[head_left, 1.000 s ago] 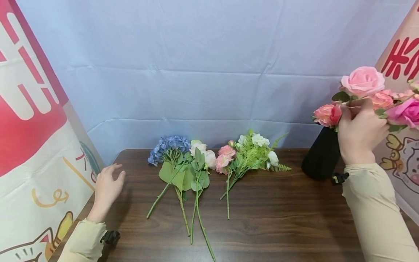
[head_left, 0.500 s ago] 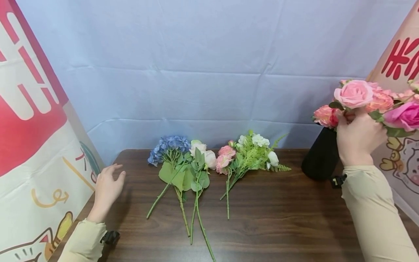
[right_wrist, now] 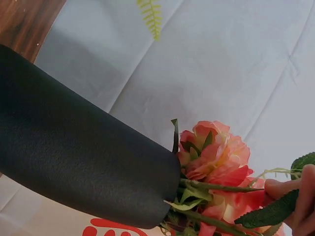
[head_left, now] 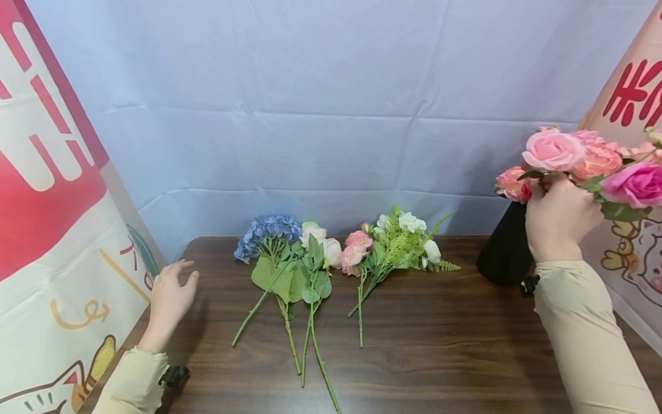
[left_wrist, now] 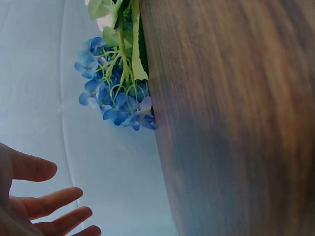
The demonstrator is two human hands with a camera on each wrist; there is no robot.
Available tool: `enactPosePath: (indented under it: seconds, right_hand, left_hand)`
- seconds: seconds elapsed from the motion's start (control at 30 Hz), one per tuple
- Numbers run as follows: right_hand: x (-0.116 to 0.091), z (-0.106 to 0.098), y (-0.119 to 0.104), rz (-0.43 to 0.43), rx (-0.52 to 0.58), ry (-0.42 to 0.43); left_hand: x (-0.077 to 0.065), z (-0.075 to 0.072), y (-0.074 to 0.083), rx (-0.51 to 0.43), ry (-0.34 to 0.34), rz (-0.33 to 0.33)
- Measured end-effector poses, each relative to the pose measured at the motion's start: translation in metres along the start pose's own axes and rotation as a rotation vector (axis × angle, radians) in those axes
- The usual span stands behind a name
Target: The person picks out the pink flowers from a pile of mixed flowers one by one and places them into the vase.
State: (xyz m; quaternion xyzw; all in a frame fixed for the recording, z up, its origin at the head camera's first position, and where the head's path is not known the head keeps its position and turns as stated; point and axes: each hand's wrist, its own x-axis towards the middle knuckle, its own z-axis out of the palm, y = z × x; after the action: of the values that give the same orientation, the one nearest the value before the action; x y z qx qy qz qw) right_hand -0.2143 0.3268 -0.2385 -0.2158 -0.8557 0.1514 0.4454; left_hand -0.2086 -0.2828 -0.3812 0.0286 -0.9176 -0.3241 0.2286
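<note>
At the right, my right hand [head_left: 561,221] grips the stem of a light pink rose [head_left: 553,150] above a black vase [head_left: 504,247]. In the right wrist view the fingers [right_wrist: 280,189] pinch a green stem [right_wrist: 221,187] that runs into the vase's mouth. Coral flowers [right_wrist: 216,152] crowd that rim, and a magenta rose [head_left: 637,184] leans out to the right. My left hand [head_left: 170,299] holds nothing; it hovers by the table's left side with relaxed, spread fingers, left of a blue hydrangea [head_left: 266,233].
Loose stems lie across the brown table [head_left: 439,345]: pale pink roses [head_left: 323,244], small pink flowers [head_left: 355,252] and a white-flowered green spray [head_left: 398,238]. Behind hangs a pale blue cloth [head_left: 331,115]. Printed cloths flank both sides, the left one [head_left: 62,259] near my left hand.
My right hand has moved down and slightly left, bringing the light pink rose lower toward the vase. The left hand and the flowers on the table stay where they were.
</note>
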Motion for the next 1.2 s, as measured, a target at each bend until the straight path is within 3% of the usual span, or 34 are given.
enactPosePath:
  seconds: [0.2,0.47,0.63,0.87,1.07,1.2]
  right_hand:
    - [-0.001,0.002,0.003,-0.027,-0.015,0.019]
    - [0.0,0.001,0.008,0.028,-0.004,0.016]
    - [0.002,0.0,0.01,0.028,-0.032,-0.034]
    - [0.003,0.002,0.015,0.062,-0.118,-0.188]
    - [0.001,0.004,0.017,0.06,-0.104,-0.154]
    - [0.0,0.009,0.021,0.055,-0.114,-0.186]
  left_hand:
    - [-0.001,0.0,0.0,0.001,-0.006,-0.003]
    - [-0.001,-0.001,0.001,0.004,-0.015,-0.013]
    - [-0.001,-0.001,0.001,0.006,-0.009,-0.01]
    - [-0.001,0.0,-0.001,0.005,-0.01,-0.002]
    - [0.001,0.002,-0.003,0.006,-0.007,-0.001]
    - [0.0,0.002,-0.004,0.005,-0.013,-0.001]
